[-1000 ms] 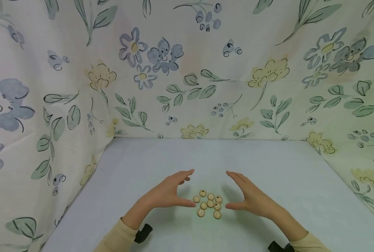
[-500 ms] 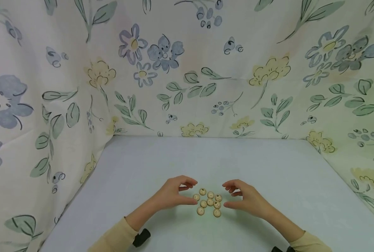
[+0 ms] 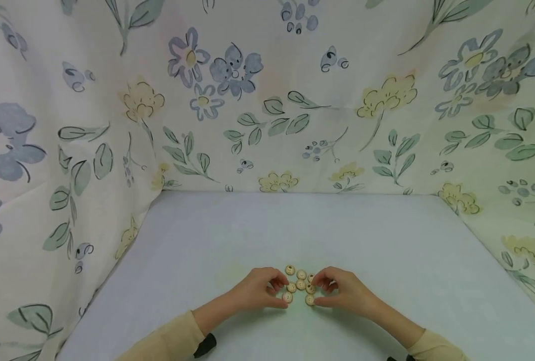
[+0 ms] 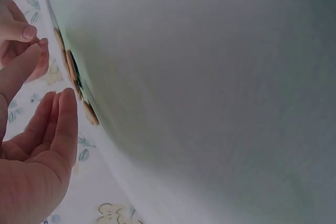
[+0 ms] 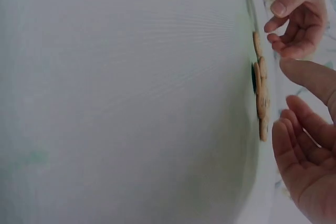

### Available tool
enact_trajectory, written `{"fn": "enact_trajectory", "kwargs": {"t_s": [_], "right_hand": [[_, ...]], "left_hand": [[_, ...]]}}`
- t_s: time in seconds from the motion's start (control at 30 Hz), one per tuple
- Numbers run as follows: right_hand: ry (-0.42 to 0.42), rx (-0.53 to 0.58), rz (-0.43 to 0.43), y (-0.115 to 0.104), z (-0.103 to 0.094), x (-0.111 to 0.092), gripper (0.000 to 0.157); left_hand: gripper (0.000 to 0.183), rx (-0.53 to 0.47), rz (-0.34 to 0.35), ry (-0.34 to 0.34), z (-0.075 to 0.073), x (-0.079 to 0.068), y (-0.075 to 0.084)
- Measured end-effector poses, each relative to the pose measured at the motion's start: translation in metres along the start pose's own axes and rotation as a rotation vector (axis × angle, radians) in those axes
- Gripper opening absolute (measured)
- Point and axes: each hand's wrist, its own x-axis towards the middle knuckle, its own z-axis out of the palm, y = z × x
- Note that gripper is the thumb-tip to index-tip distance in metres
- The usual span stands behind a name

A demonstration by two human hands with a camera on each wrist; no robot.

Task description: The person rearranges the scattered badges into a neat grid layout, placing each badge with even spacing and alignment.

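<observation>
Several small round wooden discs, button-like with dark marks, lie in a loose cluster on the white table; one is the middle disc point(image 3: 301, 285). My left hand point(image 3: 259, 291) is at the cluster's left side, fingers loosely bent and thumb apart, close to the front left disc point(image 3: 287, 297). From the right, my right hand point(image 3: 346, 291) mirrors it, its thumb by the front right disc point(image 3: 310, 300). Both wrist views show the discs edge-on, such as a disc point(image 4: 90, 113), with no disc pinched. Fingers partly cover some discs at the sides.
The white table point(image 3: 231, 225) spreads out around the cluster. A flower-printed cloth point(image 3: 267, 150) hangs behind and along both sides of it. Beige sleeves point(image 3: 168, 336) cover the forearms, and a dark wrist strap point(image 3: 206, 346) shows under the left one.
Both hands have come inward and toward the table's near side, their fingers bending more. A disc at the left has gone out of sight behind the left fingers. The view has tilted slightly.
</observation>
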Motion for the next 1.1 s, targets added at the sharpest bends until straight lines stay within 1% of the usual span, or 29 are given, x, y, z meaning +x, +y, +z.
{"fn": "enact_trajectory", "kwargs": {"t_s": [0.1,0.3,0.47,0.67,0.83,1.1], "right_hand": [[-0.006,-0.011,-0.006,-0.001,0.002,-0.002,0.033],[-0.014,-0.038,-0.047,0.0,0.005,-0.001,0.029],[-0.012,-0.059,-0.088,0.005,0.008,-0.002,0.027],[0.006,-0.086,-0.132,0.01,0.013,-0.004,0.025],[0.009,-0.105,-0.124,0.012,0.016,-0.003,0.022],[-0.023,-0.114,-0.12,0.01,0.015,0.0,0.02]], "left_hand": [[0.035,0.026,0.012,-0.014,0.003,0.0,0.0],[0.029,0.092,0.055,-0.025,0.004,0.002,0.004],[0.026,0.114,0.054,-0.028,0.007,0.002,0.003],[0.026,0.147,0.079,-0.037,0.009,0.003,0.0],[0.023,0.191,0.082,-0.042,0.01,0.004,0.001],[0.016,0.286,0.096,-0.029,0.013,0.005,0.002]]}}
